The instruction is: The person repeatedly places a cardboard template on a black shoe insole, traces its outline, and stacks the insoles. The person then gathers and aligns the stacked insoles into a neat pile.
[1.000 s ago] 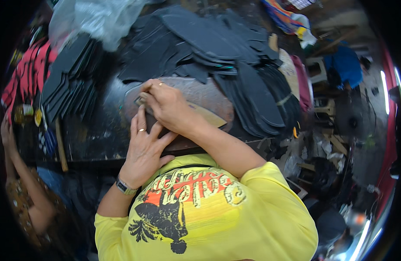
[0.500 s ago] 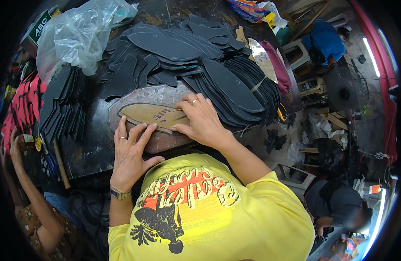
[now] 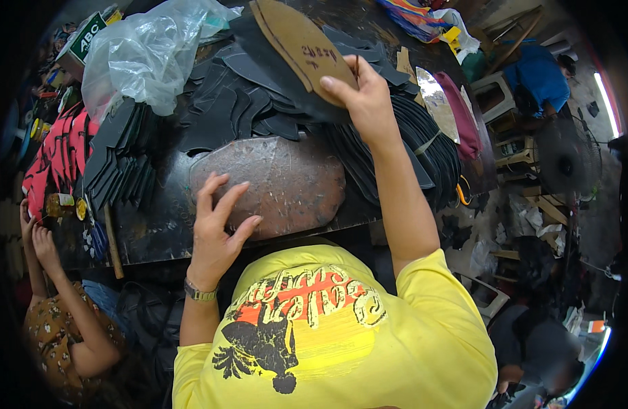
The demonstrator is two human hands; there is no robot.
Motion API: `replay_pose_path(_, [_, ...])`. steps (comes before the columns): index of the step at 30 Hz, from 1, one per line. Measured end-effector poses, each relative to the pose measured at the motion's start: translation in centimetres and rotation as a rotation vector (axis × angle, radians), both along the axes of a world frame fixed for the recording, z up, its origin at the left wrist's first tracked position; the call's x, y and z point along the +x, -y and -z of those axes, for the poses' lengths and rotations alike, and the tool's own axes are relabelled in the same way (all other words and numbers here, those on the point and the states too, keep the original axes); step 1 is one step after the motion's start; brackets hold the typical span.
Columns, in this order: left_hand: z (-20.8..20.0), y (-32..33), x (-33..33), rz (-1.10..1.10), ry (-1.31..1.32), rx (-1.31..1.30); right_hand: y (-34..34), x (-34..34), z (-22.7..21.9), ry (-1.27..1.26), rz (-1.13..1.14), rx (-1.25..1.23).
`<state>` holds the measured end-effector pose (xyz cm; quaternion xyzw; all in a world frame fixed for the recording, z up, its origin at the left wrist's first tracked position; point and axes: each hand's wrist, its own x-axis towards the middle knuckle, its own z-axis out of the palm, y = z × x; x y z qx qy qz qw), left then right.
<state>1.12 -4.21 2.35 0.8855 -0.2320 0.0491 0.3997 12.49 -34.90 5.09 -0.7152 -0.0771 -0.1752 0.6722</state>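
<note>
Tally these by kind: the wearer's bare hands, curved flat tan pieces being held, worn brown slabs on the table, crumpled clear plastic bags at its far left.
Bare left hand and bare right hand: 2
Curved flat tan piece, in the right hand: 1
Worn brown slab: 1
Crumpled clear plastic bag: 1
Total: 5

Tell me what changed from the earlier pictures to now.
The right hand has lifted the brown template off the reddish-brown slab and carried it forward, above the black cut pieces. The left hand has let go of the template and is now open and empty at the slab's near left side. The slab, the heaped black pieces and the clear plastic bag stayed on the table.
</note>
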Motion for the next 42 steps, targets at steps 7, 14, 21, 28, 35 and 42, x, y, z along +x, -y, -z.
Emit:
replay_pose_path(7, [-0.2,2.1,2.3,0.115,0.041,0.098,-0.4,3.0,0.6,0.098,0.42,-0.632])
replay_pose_path(14, [0.2,0.0,4.5,-0.134,0.164,-0.206,-2.4,-7.5,1.9,-0.359,-0.302,-0.258])
replay_pose_path(21, [1.6,1.2,5.6,-0.063,0.155,0.219,-4.8,-10.2,4.5,-0.185,-0.126,-0.751])
replay_pose_path(28, [1.7,1.4,5.8,0.036,0.205,0.286,-4.8,-9.2,3.9,-0.17,-0.169,-0.783])
replay_pose_path(35, [2.1,0.9,5.8,0.058,0.192,0.199,-5.2,-8.7,3.8,-0.159,-0.179,-0.805])
replay_pose_path(42, [3.2,0.5,5.6,-0.107,0.098,-0.169,-4.5,-8.6,3.7,-0.266,-0.231,-0.645])
